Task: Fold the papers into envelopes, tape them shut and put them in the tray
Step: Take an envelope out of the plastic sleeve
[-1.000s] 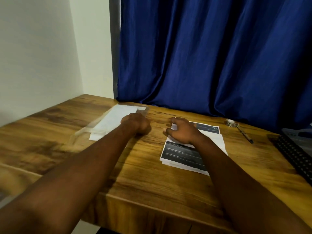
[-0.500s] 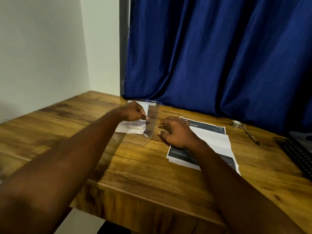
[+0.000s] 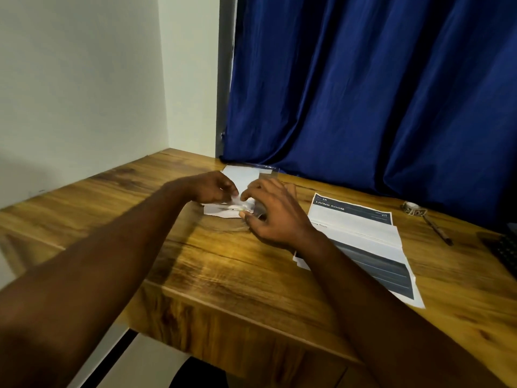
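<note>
A white folded paper (image 3: 221, 212) lies in a clear plastic tray (image 3: 269, 173) at the back of the wooden desk, near the curtain. My left hand (image 3: 212, 189) pinches the paper's upper edge from the left. My right hand (image 3: 275, 217) meets it from the right, thumb and fingertips closed on the same paper; its fingers hide part of the tray's wall. Right of my hands lies a stack of printed sheets (image 3: 363, 236) with dark bands and a "LIVING ROOM" heading, the top one creased across.
A roll of tape (image 3: 414, 210) and a pen (image 3: 437, 231) lie at the back right. A dark keyboard (image 3: 502, 249) reaches in at the right edge. A blue curtain (image 3: 363, 93) hangs behind the desk, a white wall (image 3: 84, 93) closes the left side.
My right hand has left the printed sheets and moved left to the folded paper in the tray. My left hand stays on that paper. The view has shifted left.
</note>
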